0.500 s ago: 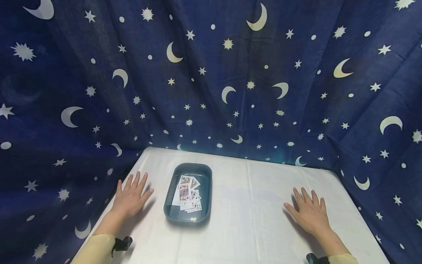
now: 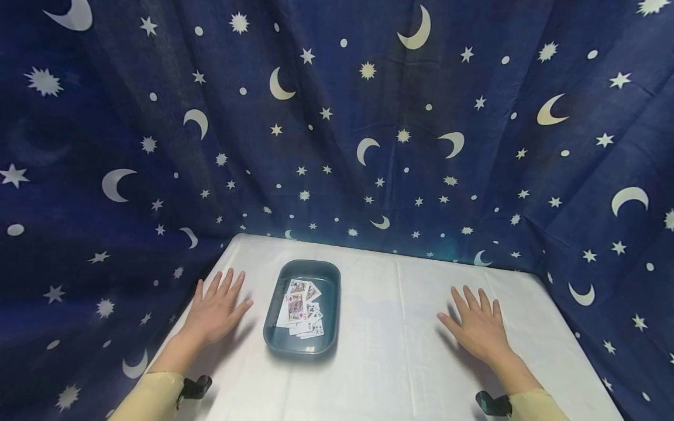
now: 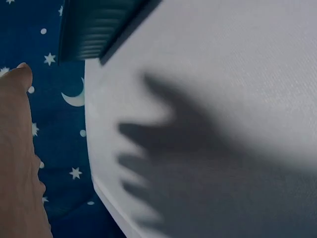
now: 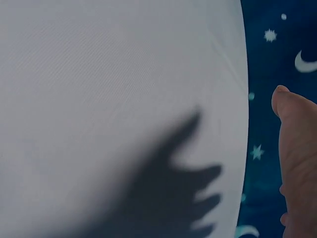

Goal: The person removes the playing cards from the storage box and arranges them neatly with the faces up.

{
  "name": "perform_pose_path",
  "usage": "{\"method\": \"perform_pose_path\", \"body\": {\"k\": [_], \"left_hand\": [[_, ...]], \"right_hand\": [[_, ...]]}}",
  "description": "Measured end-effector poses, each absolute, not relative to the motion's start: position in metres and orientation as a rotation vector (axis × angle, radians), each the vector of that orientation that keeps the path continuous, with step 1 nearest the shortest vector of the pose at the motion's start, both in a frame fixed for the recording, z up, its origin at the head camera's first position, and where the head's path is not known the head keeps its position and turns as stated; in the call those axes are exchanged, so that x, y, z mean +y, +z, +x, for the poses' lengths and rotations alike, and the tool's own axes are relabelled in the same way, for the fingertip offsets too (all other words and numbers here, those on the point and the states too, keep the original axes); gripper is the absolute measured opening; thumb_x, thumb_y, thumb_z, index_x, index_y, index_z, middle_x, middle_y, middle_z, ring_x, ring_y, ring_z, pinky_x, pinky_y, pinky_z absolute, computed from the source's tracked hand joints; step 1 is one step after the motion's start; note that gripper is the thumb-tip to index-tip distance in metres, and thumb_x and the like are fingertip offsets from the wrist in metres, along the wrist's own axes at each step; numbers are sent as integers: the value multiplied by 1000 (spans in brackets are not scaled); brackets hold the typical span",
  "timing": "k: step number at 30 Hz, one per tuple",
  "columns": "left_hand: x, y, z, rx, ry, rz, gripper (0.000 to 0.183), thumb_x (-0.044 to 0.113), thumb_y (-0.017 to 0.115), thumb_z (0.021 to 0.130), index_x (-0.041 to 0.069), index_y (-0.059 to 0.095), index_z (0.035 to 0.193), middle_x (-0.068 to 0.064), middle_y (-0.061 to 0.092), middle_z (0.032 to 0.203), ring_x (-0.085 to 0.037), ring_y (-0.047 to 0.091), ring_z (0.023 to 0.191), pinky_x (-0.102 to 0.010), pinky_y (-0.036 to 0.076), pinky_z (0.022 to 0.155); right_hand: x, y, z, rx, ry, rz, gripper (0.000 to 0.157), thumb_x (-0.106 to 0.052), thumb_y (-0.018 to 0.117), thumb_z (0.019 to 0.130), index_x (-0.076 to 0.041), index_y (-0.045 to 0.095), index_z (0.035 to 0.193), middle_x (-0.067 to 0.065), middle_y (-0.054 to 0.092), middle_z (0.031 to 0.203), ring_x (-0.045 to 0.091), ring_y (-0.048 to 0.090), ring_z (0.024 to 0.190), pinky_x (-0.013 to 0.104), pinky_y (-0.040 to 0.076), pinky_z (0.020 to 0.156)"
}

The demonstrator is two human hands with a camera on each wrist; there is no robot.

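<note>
A dark teal tray [image 2: 329, 310] stands left of the table's middle with several playing cards [image 2: 296, 309] lying face up and overlapping inside it; a queen-like face card is on top. To the tray's left, my left hand [image 2: 213, 313] hovers over the table with fingers spread, holding nothing. My right hand [image 2: 478, 327] hovers well to the right of the tray, palm down, fingers straight and apart. In the left wrist view, the thumb side of the left hand [image 3: 17, 148] shows near a corner of the tray [image 3: 94, 29]. The right hand [image 4: 299, 158] appears at the right wrist view's edge.
A white cloth covers the table [image 2: 368, 362], and both hands cast shadows on it. A dark blue curtain [image 2: 337, 146] with moons and stars hangs behind the table and along its sides. Each wrist carries a black strap mount [image 2: 196, 387].
My right hand has moved left and slightly away from me, toward the table's middle. The left hand has shifted a little to the right. Tray and cards stay as they were.
</note>
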State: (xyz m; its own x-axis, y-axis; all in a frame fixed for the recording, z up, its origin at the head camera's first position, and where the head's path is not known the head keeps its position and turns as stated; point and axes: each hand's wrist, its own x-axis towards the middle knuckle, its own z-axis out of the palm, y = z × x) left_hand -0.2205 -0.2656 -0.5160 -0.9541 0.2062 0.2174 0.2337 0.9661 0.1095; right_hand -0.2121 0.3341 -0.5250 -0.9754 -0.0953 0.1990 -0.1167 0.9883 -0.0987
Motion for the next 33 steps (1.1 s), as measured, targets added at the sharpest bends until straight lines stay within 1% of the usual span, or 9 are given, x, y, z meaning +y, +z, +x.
{"method": "perform_pose_path", "body": {"k": [5,9,12,15,19,22,25,28,33], "left_hand": [[-253,-508,-216,-2886,-317,-391,72,57,40,92,17,21,149,-14,15,153,-36,7,139,-58,-11,106],[-241,-504,-210,-2879,-463,-455,70,51,45,93,17,21,149,-13,16,153,-35,9,139,-58,-5,108],[-233,-503,-206,-2893,-561,-515,72,52,45,93,17,18,150,-11,14,153,-34,8,139,-58,2,108],[-226,-503,-202,-2925,-683,-545,76,56,45,91,19,14,150,-5,11,154,-29,7,140,-54,5,110],[-219,-506,-198,-2984,-853,-538,88,62,52,84,23,8,151,1,7,155,-25,6,140,-51,9,111],[-215,-510,-196,-3019,-969,-528,100,63,61,77,24,5,151,-1,8,155,-27,10,140,-53,14,110],[-212,-514,-194,-3038,-1102,-504,109,60,70,71,25,4,150,-3,10,155,-28,13,139,-55,17,108],[-211,-517,-194,-3055,-1220,-490,115,55,76,67,28,2,150,-1,9,155,-26,12,139,-54,16,109],[-212,-522,-194,-3084,-1335,-474,120,52,80,63,31,-1,149,1,5,155,-27,12,139,-54,15,109]], "right_hand": [[306,-519,-220,-2937,152,224,87,-73,35,84,-12,29,146,21,22,149,47,5,135,62,-16,102],[280,-515,-224,-2930,162,302,87,-74,33,83,-15,29,147,18,22,150,43,5,137,61,-12,104],[260,-512,-228,-2921,164,366,86,-75,31,83,-17,29,147,15,22,151,41,5,138,61,-8,105],[241,-511,-233,-2912,172,424,84,-74,32,83,-20,29,147,12,21,151,39,7,138,62,-3,106],[216,-508,-239,-2886,207,521,80,-71,37,85,-21,29,147,9,22,152,37,10,138,61,3,107],[198,-505,-244,-2871,249,599,79,-69,40,85,-21,28,147,7,22,152,35,10,139,60,4,108],[181,-501,-248,-2868,278,666,79,-69,39,85,-22,26,148,5,20,153,33,8,139,58,2,109],[164,-494,-251,-2873,302,727,80,-70,38,85,-23,25,148,2,17,154,30,7,140,55,1,110],[137,-479,-255,-2873,340,851,85,-71,42,83,-20,24,149,1,17,154,25,5,140,49,0,111]]}}
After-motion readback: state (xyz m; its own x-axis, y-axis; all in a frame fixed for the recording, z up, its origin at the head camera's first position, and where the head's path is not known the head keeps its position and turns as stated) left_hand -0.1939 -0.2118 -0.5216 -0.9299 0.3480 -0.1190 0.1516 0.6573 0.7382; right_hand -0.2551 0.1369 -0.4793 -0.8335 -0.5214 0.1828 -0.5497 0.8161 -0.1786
